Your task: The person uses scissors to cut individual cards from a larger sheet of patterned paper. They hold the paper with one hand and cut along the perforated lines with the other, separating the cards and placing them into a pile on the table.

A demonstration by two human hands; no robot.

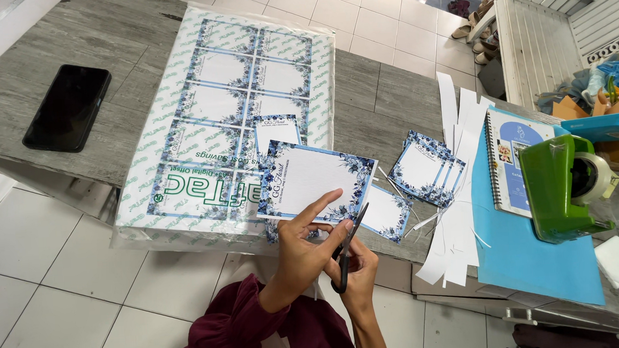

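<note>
The left hand (301,247) pinches a card (317,182) by its lower edge, thumb under and forefinger stretched along the floral border, holding it in the air just above the bench (39,90) edge. The right hand (358,273) is closed through the loops of black scissors (348,254), whose blades are parted with their tips at the card's lower right side. The card looks light and thin but fairly stiff, since it stays flat when held by one edge; I judge it would crease if pinched hard or bent, and its printed face may be smooth enough to slip, so a hold near the edge being trimmed, close to the blades, suits it best. More cut cards (427,168) lie fanned on the bench to the right, another lies just under the held one, and white offcut strips (457,186) trail over a blue sheet (537,260). A clear plastic bag (234,114) lies flat on the bench and holds a stack of uncut printed sheets of the same blue-bordered design; a loose card rests on top of it. A green tape dispenser (561,187) carries a roll of clear tape. A black phone (68,108) lies well apart at the left, and a spiral notebook (513,161) sits beside the dispenser.
</note>
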